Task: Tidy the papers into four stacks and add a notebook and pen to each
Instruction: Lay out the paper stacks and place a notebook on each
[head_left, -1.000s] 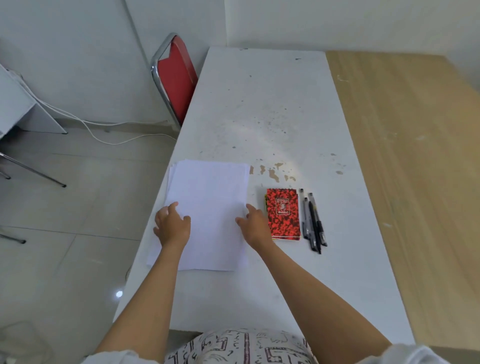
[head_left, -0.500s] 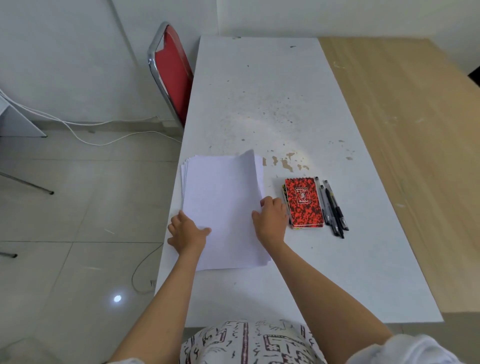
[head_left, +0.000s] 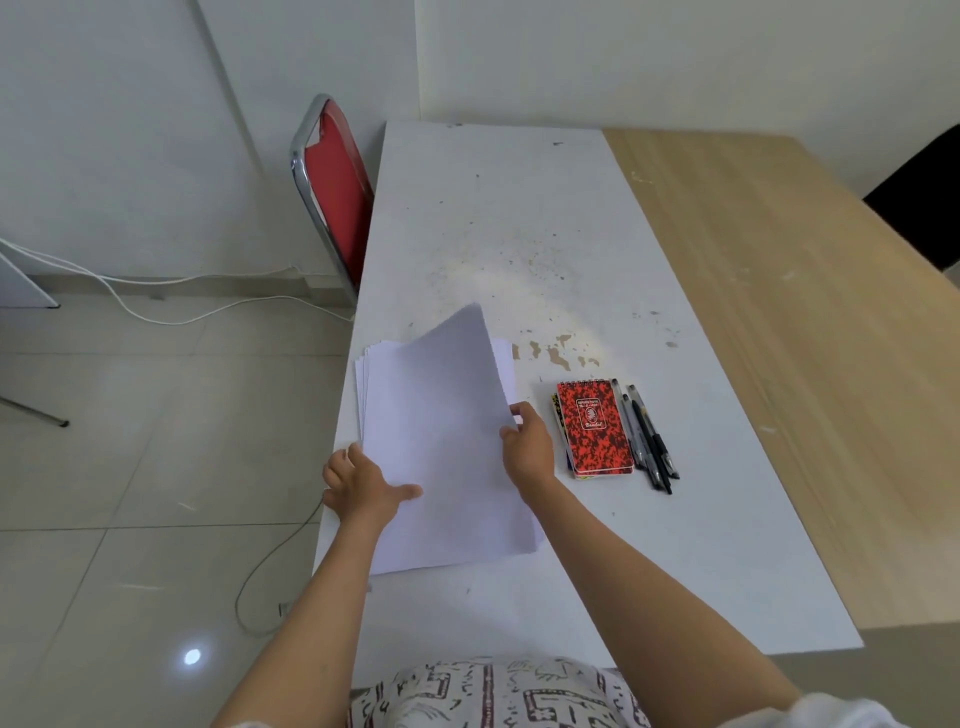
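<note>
Left hand (head_left: 363, 486) lay flat on one paper stack (head_left: 441, 467) at the white surface's (head_left: 519, 234) near-left edge, right hand (head_left: 525, 441) pinching a top sheet's edge up. Just right: red notebook (head_left: 595, 426) atop others, roughly three pens (head_left: 647, 434).
</note>
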